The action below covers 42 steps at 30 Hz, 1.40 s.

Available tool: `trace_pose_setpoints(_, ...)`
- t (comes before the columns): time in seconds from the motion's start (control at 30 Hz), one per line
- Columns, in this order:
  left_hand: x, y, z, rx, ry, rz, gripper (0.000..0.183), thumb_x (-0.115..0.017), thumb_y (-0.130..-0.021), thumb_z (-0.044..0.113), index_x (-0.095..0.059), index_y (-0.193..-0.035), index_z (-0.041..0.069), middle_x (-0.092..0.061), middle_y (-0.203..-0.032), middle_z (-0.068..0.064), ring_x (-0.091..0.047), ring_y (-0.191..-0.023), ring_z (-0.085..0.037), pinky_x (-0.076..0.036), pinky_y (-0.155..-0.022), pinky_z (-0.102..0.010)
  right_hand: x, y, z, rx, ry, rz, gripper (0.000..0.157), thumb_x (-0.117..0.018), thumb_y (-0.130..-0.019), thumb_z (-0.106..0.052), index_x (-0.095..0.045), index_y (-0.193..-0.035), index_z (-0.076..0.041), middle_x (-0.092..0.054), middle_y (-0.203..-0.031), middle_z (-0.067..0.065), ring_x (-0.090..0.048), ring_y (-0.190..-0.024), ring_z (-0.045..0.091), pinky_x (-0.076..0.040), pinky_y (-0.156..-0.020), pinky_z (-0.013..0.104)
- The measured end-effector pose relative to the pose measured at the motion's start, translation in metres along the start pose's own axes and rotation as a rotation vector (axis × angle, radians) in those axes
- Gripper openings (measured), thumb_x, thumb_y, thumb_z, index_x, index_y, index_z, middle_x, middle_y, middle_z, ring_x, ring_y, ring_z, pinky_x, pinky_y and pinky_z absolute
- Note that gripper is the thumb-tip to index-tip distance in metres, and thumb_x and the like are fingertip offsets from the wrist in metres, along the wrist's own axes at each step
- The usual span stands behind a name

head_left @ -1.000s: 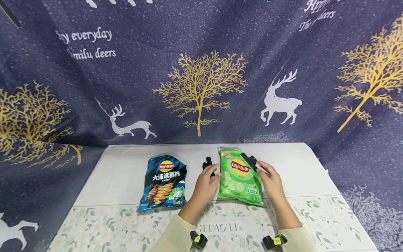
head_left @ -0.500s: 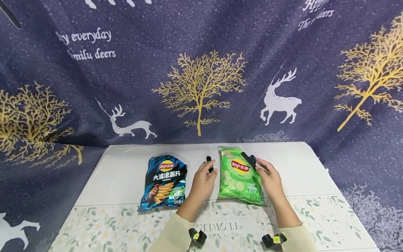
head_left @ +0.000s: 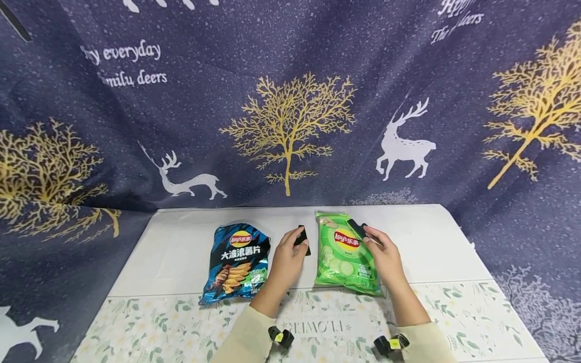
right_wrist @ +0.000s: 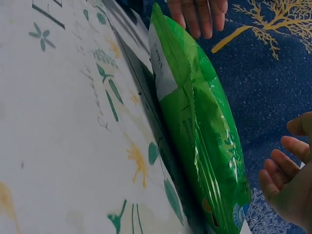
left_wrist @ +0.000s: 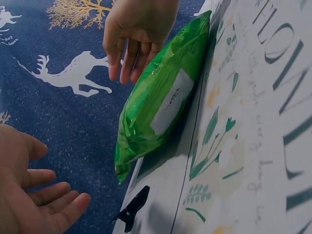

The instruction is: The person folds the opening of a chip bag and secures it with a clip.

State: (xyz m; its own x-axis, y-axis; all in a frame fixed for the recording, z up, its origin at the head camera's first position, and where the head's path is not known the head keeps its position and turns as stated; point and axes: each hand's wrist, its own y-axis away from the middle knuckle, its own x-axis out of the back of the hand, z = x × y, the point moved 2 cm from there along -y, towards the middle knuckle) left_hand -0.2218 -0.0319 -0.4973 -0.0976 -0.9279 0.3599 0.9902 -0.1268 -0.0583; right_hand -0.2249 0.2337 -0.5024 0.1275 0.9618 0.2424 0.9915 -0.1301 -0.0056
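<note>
A green bag of potato chips [head_left: 347,257] lies on the table, shown from its side in both wrist views. One black clip [head_left: 356,228] lies on its upper right side. My right hand [head_left: 383,254] hovers by that clip, fingertips covering its near end; in the right wrist view the fingers [right_wrist: 282,168] are loosely bent with nothing between them. A second black clip [head_left: 303,241] is on the table left of the bag. My left hand [head_left: 288,257] is over that clip in the head view; the left wrist view shows its fingers [left_wrist: 58,200] spread, apart from the clip.
A blue and black bag of potato chips [head_left: 238,262] lies on the left of the table. The table [head_left: 172,252] is white at the back, with a floral cover [head_left: 154,322] in front. A dark blue curtain [head_left: 190,116] with trees and deer hangs behind.
My left hand has drifted left, over the loose clip. My right hand has shifted slightly left and covers more of the clip on the green bag. Both bags stay put.
</note>
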Motion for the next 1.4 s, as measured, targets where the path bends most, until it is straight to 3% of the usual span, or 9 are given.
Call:
trace_pose_setpoints(0.4,0.007,0.003,-0.001,-0.018,-0.037,0.041,0.048,-0.048,-0.107,0.038,-0.045,-0.153,0.024,-0.041,-0.159,-0.002,-0.058,-0.13,-0.039,-0.051,-0.105,-0.053,-0.008,-0.003,0.0,-0.014,-0.036,-0.04,0.045,-0.053,-0.106,-0.02,-0.048,-0.149,-0.008,-0.047,-0.151,0.018,-0.045,-0.142,0.033,-0.042,-0.093,0.001)
trace_pose_setpoints(0.57,0.01,0.003,-0.003,-0.023,-0.051,0.067,0.048,-0.048,-0.107,0.041,-0.047,-0.151,0.022,-0.043,-0.157,-0.004,-0.059,-0.129,-0.038,-0.052,-0.104,-0.05,-0.011,-0.001,-0.002,-0.009,-0.04,-0.058,0.046,-0.053,-0.106,-0.02,-0.047,-0.15,-0.008,-0.047,-0.151,0.017,-0.046,-0.142,0.031,-0.042,-0.094,0.001)
trace_pose_setpoints(1.07,0.019,0.004,-0.002,-0.017,-0.038,0.114,0.047,-0.05,-0.106,0.038,-0.049,-0.15,0.02,-0.043,-0.157,-0.008,-0.057,-0.131,-0.038,-0.049,-0.108,-0.049,-0.026,0.001,-0.008,0.018,-0.029,-0.111,0.044,-0.052,-0.106,-0.021,-0.049,-0.149,-0.01,-0.052,-0.145,0.019,-0.052,-0.135,0.032,-0.048,-0.094,0.009)
trace_pose_setpoints(1.3,0.022,0.004,-0.005,-0.001,-0.061,0.13,0.047,-0.052,-0.106,0.033,-0.048,-0.151,0.02,-0.042,-0.158,-0.007,-0.056,-0.131,-0.038,-0.049,-0.108,-0.049,-0.036,0.001,-0.009,0.037,-0.044,-0.088,0.041,-0.054,-0.105,-0.012,-0.053,-0.145,-0.006,-0.056,-0.138,0.023,-0.059,-0.125,0.02,-0.05,-0.094,0.011)
trace_pose_setpoints(1.4,0.023,0.003,-0.006,-0.009,-0.074,0.146,0.046,-0.052,-0.106,0.03,-0.048,-0.151,0.018,-0.042,-0.157,-0.01,-0.056,-0.131,-0.039,-0.049,-0.108,-0.049,-0.038,0.001,-0.012,0.046,-0.053,-0.086,0.04,-0.054,-0.104,-0.011,-0.054,-0.143,-0.005,-0.057,-0.136,0.024,-0.06,-0.124,0.023,-0.05,-0.094,0.011)
